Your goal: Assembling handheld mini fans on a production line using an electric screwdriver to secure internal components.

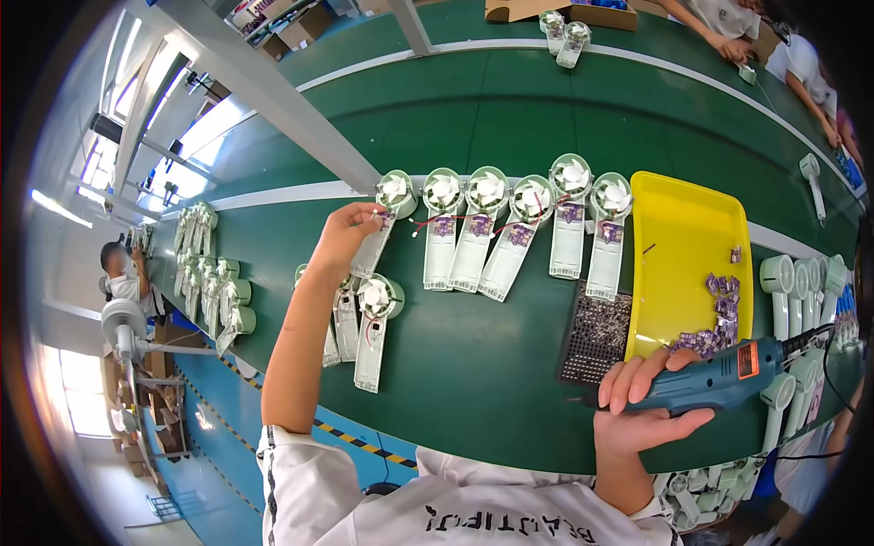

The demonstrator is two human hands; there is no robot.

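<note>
My left hand point(350, 235) reaches to the leftmost open handheld fan point(395, 188) of a row. Its fingertips are pinched at a small purple circuit board point(385, 219) just below the fan's white blades. My right hand point(637, 414) is wrapped round a blue-green electric screwdriver point(706, 384), held level with its bit pointing left, near a black perforated screw tray point(583, 350). Several more open fans, such as one with a pale green handle point(474, 250), lie beside the left hand's fan, with purple boards inside and red wires on some.
A yellow tray point(665, 264) of purple boards lies right of the fans. More fan halves point(369, 350) rest near my left forearm, others point(208, 282) at the far left. Closed fans point(778, 287) stand at right. A metal post point(273, 91) rises beyond my left hand; co-workers point(724, 41) sit opposite.
</note>
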